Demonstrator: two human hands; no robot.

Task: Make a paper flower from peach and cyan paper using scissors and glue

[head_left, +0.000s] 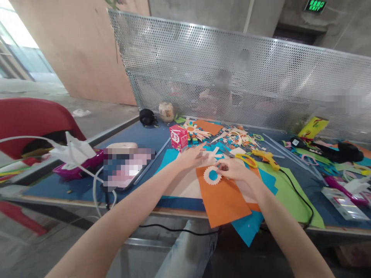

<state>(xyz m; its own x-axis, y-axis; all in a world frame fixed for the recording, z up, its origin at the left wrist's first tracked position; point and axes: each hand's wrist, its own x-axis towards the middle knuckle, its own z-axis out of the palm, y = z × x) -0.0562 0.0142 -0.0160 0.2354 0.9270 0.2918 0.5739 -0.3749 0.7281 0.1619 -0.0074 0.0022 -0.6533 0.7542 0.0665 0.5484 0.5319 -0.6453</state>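
My left hand reaches over the pale paper with its fingers stretched out, close to the blue paper pieces. My right hand is closed, its thumb and fingers pinching the upper right edge of a white toothed paper ring. A blue disc shows in the ring's middle. Under the ring lies an orange paper sheet, which hangs over the table's front edge. Yellow-handled scissors and a yellow hot glue gun lie just beyond my right hand.
A pink box stands beside paper scraps. To the left are a phone and a power strip with white cables. Green paper lies to the right, under the glue gun's black cord. A perforated metal panel borders the back.
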